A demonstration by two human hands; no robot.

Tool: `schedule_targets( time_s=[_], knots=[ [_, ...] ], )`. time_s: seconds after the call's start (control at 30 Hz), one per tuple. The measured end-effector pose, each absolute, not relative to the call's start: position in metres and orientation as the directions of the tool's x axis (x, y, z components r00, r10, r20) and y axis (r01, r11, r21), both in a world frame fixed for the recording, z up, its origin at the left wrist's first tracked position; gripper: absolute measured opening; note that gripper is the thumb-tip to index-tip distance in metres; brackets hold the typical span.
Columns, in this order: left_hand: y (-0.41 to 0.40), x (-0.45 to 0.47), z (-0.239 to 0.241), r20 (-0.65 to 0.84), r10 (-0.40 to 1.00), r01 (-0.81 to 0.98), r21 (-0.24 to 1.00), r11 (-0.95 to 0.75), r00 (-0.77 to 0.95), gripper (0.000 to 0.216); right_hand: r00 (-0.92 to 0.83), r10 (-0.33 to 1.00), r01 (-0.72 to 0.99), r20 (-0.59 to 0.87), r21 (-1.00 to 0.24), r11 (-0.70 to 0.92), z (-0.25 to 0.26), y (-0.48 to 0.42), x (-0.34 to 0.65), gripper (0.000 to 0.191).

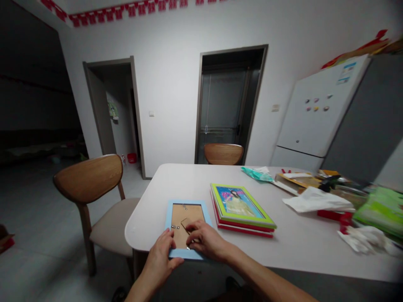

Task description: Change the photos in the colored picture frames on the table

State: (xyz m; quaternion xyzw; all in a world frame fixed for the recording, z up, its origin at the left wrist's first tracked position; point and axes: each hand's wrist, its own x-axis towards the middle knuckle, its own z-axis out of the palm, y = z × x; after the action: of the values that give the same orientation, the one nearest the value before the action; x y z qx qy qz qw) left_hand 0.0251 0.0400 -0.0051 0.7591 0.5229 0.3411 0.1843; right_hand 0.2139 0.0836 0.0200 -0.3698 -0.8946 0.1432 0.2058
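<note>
A light-blue picture frame (169, 218) lies face down near the table's front left edge, its brown backing board (179, 212) showing. Small metal clips (185, 207) sit along the edges of the board, and a thin wire stand (183, 222) rests on it. My left hand (162, 253) grips the frame's lower left corner, thumb over the bottom rail. Over the right part of the board, the fingers of my right hand (203, 239) are bent and pressed together; what they pinch is hidden. To the right, a green picture frame (267, 221) with a drawn figure tops a stack with red-edged frames (248, 230).
The white table (302, 247) carries a teal packet (256, 174), white paper (317, 200), a cardboard box (296, 180) and green bags (382, 209) on its right. One wooden chair (91, 178) stands left, another (223, 154) behind. A fridge (315, 109) is at the right wall.
</note>
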Motion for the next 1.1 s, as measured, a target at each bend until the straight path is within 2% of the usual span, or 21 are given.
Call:
schedule_targets(
  time_s=[0.1, 0.3, 0.43, 0.57, 0.87, 1.1],
  knots=[
    [0.038, 0.022, -0.004, 0.331, 0.922, 0.663, 0.646, -0.378, 0.202, 0.022, -0.585, 0.762, 0.635, 0.278, -0.428, 0.644, 0.015, 0.084, 0.21, 0.014],
    [0.035, 0.02, -0.007, 0.344, 0.919, 0.666, 0.642, -0.38, 0.193, 0.023, -0.58, 0.751, 0.641, 0.315, -0.393, 0.659, 0.014, 0.082, 0.199, 0.009],
    [0.035, 0.02, -0.008, 0.347, 0.918, 0.667, 0.641, -0.381, 0.191, 0.024, -0.497, 0.794, 0.692, 0.35, -0.393, 0.606, 0.01, 0.081, 0.192, 0.01],
    [0.035, 0.02, -0.007, 0.346, 0.92, 0.67, 0.64, -0.375, 0.184, 0.022, -0.44, 0.815, 0.723, 0.376, -0.39, 0.57, 0.009, 0.089, 0.177, 0.021],
    [0.031, 0.022, 0.001, 0.295, 0.941, 0.696, 0.641, -0.324, 0.166, 0.023, -0.296, 0.892, 0.852, 0.341, -0.329, 0.409, 0.01, 0.114, 0.136, 0.019],
    [0.033, 0.015, -0.004, 0.273, 0.946, 0.676, 0.665, -0.318, 0.177, 0.023, -0.334, 0.879, 0.807, 0.339, -0.378, 0.453, 0.023, 0.118, 0.177, 0.027]
  ],
)
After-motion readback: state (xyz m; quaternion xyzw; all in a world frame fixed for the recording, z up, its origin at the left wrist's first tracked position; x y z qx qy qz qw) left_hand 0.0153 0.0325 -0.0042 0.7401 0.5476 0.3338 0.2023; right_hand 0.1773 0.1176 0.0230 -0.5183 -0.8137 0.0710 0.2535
